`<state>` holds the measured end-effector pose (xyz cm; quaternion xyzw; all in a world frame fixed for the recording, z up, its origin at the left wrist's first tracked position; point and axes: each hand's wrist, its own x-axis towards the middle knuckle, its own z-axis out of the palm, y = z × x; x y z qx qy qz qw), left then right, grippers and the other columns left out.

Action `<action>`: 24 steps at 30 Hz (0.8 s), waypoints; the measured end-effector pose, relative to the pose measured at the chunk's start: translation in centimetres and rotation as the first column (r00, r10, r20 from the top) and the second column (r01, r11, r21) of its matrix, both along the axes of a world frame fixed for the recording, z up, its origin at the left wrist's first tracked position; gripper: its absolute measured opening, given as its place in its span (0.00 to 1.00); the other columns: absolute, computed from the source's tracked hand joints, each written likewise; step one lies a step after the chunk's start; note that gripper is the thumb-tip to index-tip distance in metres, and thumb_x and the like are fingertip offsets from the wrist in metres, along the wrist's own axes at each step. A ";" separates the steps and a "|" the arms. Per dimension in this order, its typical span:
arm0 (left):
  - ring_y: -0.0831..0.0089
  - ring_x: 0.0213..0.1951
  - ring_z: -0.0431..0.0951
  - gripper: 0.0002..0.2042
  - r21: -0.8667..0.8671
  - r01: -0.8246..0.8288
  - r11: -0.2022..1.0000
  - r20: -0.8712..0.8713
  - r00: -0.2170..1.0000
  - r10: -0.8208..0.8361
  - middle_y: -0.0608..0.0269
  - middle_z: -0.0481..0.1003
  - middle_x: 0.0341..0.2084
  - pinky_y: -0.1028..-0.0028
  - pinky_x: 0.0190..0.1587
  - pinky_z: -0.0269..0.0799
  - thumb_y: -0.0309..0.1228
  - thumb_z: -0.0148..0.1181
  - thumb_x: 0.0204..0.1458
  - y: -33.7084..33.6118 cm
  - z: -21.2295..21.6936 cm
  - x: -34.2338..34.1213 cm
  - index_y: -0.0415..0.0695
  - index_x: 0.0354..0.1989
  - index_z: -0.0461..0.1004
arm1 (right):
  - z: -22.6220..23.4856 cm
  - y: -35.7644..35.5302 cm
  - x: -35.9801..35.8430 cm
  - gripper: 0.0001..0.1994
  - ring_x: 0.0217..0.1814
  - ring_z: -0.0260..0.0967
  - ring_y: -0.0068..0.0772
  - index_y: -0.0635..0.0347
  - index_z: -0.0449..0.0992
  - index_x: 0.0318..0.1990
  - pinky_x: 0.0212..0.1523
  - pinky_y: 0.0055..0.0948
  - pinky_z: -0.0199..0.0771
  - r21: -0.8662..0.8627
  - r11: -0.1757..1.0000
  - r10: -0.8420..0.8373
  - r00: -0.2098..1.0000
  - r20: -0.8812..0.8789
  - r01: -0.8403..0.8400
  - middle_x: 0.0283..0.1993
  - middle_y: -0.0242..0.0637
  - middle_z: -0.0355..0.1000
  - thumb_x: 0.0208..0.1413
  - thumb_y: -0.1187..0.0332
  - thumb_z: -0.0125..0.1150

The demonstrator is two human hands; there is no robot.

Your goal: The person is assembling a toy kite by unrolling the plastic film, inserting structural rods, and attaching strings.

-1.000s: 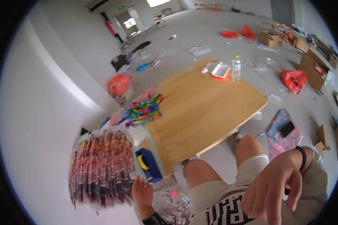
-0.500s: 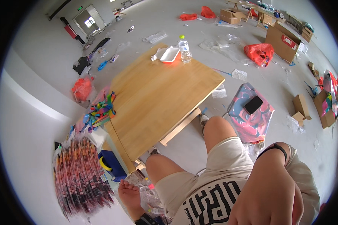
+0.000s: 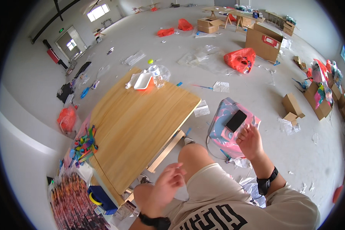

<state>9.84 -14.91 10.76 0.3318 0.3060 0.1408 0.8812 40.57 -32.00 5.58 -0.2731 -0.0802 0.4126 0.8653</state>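
My left hand [image 3: 167, 186] hovers over my lap near the table's front edge, its fingers loosely bent and apart with nothing in them. Over on the right, my right hand [image 3: 250, 142] is raised beside a black phone [image 3: 236, 120], fingers loosely curled and holding nothing visible. The phone lies on a seat with a pink and blue printed cover [image 3: 217, 115]. A light wooden table [image 3: 138, 122] stands in front of me. On its far end are a white tray [image 3: 143, 81] and a clear bottle with a yellow-green cap [image 3: 155, 73].
Colourful ribbons [image 3: 86, 145] lie at the table's left edge. Below them are a stack of plastic-wrapped packets [image 3: 74, 201] and a blue box [image 3: 103, 200] with a yellow ring. Cardboard boxes [image 3: 262, 44], a red plastic bag [image 3: 239, 60] and plastic scraps litter the floor.
My right hand has gone from close in front of the camera out to beside the phone. My left hand has risen from beside my leg to over my lap. The view has shifted rightward.
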 end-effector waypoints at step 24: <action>0.48 0.55 0.73 0.23 0.728 0.565 0.389 -0.674 0.695 0.252 0.50 0.74 0.52 0.44 0.50 0.69 0.46 0.51 0.61 2.3 -27.7 27.6 0.47 0.59 0.72 | -12.0 -3.7 0.7 0.07 0.39 0.75 0.28 0.59 0.75 0.45 0.42 0.31 0.75 -0.859 0.465 0.642 0.587 0.493 0.214 0.37 0.33 0.75 0.62 0.69 0.56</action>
